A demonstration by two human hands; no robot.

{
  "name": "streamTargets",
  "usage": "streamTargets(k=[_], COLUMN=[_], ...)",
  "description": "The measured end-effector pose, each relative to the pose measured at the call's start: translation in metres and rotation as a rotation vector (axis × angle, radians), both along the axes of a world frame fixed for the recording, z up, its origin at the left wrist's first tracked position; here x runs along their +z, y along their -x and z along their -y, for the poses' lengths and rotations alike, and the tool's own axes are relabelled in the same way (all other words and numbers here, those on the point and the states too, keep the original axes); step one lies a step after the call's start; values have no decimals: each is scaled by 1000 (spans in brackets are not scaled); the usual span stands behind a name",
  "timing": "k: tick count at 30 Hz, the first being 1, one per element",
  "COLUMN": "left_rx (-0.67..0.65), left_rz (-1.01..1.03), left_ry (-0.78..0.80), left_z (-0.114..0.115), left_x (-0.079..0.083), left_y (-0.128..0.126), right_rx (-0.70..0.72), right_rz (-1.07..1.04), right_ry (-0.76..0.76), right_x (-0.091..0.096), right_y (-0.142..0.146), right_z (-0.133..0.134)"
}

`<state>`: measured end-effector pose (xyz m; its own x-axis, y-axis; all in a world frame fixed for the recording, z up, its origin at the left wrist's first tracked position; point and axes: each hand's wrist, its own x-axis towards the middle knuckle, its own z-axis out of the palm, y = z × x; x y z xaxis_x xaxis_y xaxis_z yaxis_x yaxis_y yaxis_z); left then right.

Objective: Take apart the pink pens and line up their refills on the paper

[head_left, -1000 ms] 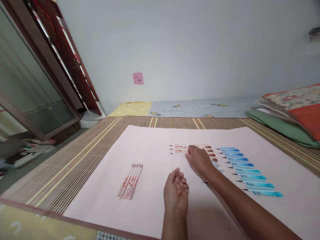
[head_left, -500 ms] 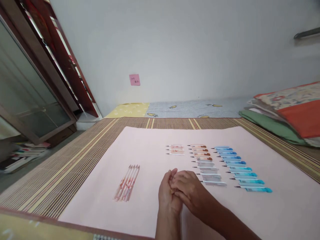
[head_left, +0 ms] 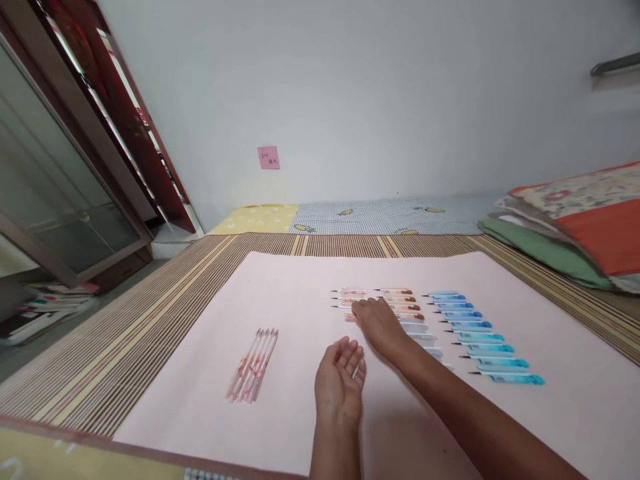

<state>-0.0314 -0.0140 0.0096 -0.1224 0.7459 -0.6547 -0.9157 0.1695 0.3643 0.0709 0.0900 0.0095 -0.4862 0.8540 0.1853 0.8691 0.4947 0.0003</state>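
Note:
My left hand point(head_left: 343, 383) rests palm up above the pink sheet, its fingers apart and loosely curled, with nothing visible in it. My right hand point(head_left: 380, 327) reaches forward across it, palm down, with the fingertips pressed together at the short left column. Under those fingertips shows a small pink translucent pen piece point(head_left: 349, 317), partly hidden, just below a thin white pen refill point(head_left: 342, 307) with a dark tip. Another pink piece point(head_left: 353, 291) lies at the top of that column. The right hand and forearm cover part of the brown and grey column point(head_left: 413, 307).
Several blue to turquoise pen pieces point(head_left: 500, 349) with white refills form a column on the right. Several pink-patterned pens point(head_left: 254, 365) lie side by side at left. The pink sheet point(head_left: 200, 387) covers a striped mat point(head_left: 165, 303); folded cloths point(head_left: 545, 253) are stacked at the right.
My hands have parted. The right hand has moved forward from over the left palm to the short pink column, where another pink piece now shows. The left hand has opened.

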Motion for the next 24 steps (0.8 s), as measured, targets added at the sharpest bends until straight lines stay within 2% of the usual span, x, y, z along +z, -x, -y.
streamTargets(k=[7,15,24], left_rx=[1,4,0], left_rz=[-17,-21,-12], left_ry=[-10,-8,0], left_z=[0,1,1], left_x=[1,1,2], left_y=[-2,-2,-1], right_rx=[-47,-69,-81], right_rz=[33,41,55], right_ry=[-9,-4,1], right_x=[-18,-17,-17], right_y=[6,-4,1], right_z=[-15,-14,-19])
